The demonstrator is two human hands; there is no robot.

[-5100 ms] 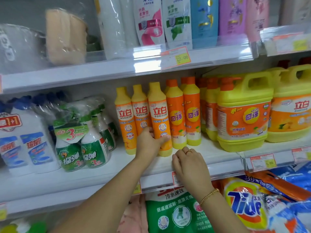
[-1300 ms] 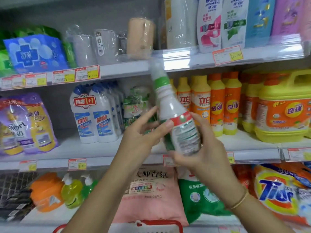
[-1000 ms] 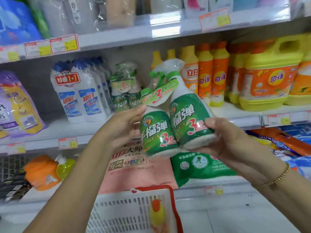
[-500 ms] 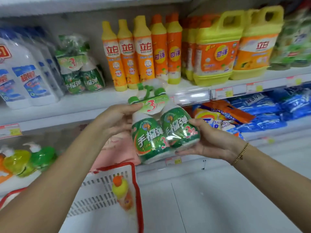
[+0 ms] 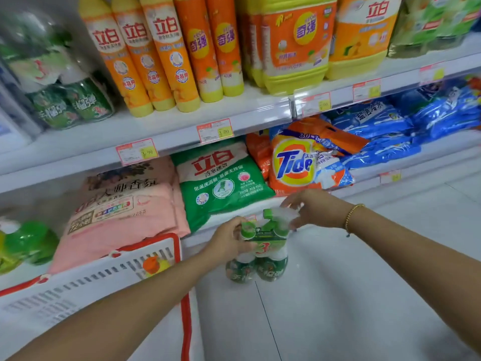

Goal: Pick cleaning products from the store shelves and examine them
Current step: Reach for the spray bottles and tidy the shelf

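Gripping twin pack of green spray bottles (image 5: 270, 269) with left hand (image 5: 229, 241), fingers curled round the neck on the pack's left side, just under the green caps. Held upright, bottle bases hanging below the grip over white tiled floor (image 5: 338, 295). Right of the grip and slightly above it, right hand (image 5: 315, 208) with fingers loosely spread, clasping nothing, tips at the clear wrap over the trigger heads; too blurred to tell whether touching. On that wrist, gold bracelet (image 5: 352, 217). Left of the grip and near it, white basket with red rim (image 5: 104, 280), holding one yellow bottle with orange cap (image 5: 156, 265), seen through the slatted wall. Above the grip, on the low shelf: green detergent bag (image 5: 221, 183) straight above, pink bags (image 5: 125, 204) up-left and stacked, orange Tide bag (image 5: 294, 165) up-right, blue bags (image 5: 390, 134) further right. Higher still, on white shelf (image 5: 78, 142) with price tags (image 5: 214, 130) along its front edge: row of orange-and-yellow dish soap bottles (image 5: 161, 61) standing upright, large yellow jugs (image 5: 294, 48) just right of them, wrapped pack of same green bottles (image 5: 70, 100) far up-left. Far left of the grip, at about its height, green round bottles (image 5: 28, 241), blurred.
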